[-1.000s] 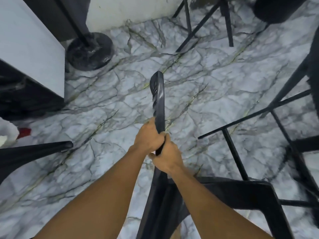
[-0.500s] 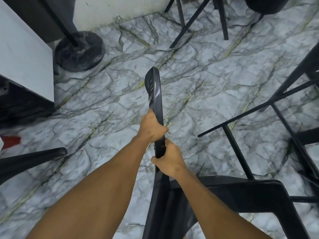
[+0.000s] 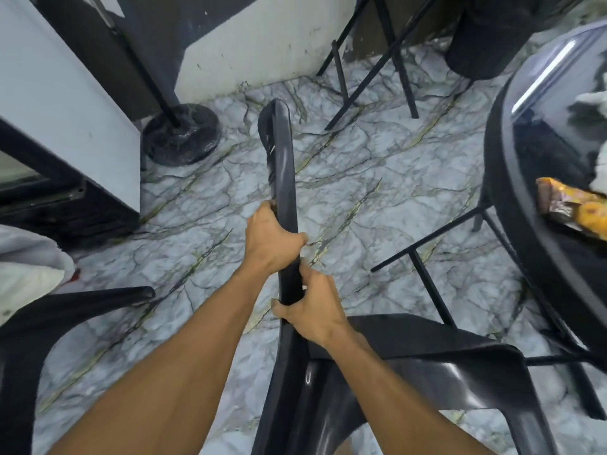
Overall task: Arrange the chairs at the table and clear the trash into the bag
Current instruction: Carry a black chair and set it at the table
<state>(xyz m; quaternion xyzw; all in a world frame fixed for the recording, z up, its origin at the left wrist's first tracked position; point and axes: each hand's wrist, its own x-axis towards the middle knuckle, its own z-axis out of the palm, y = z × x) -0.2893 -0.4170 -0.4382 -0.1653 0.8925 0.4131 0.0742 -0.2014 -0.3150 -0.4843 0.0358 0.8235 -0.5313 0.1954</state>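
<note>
A black plastic chair (image 3: 427,372) stands right below me, its backrest top rail (image 3: 282,165) running away from me edge-on. My left hand (image 3: 269,241) grips that rail further up, and my right hand (image 3: 312,313) grips it just below. To the right is a round black table (image 3: 512,198) with a glossy top. An orange and yellow snack wrapper (image 3: 571,208) lies on it, with white crumpled trash (image 3: 594,96) further back. A second black chair's arm (image 3: 82,307) shows at the lower left.
The floor is grey-white marble. A white cabinet (image 3: 59,103) stands at the left, with a round black pole base (image 3: 180,136) beside it. Black metal stand legs (image 3: 371,60) and a dark bin (image 3: 486,37) stand at the back. White cloth (image 3: 29,267) shows at the left edge.
My view has swung right and up, bringing the round table and its trash into sight. Both hands keep their grip on the backrest, now a little further apart.
</note>
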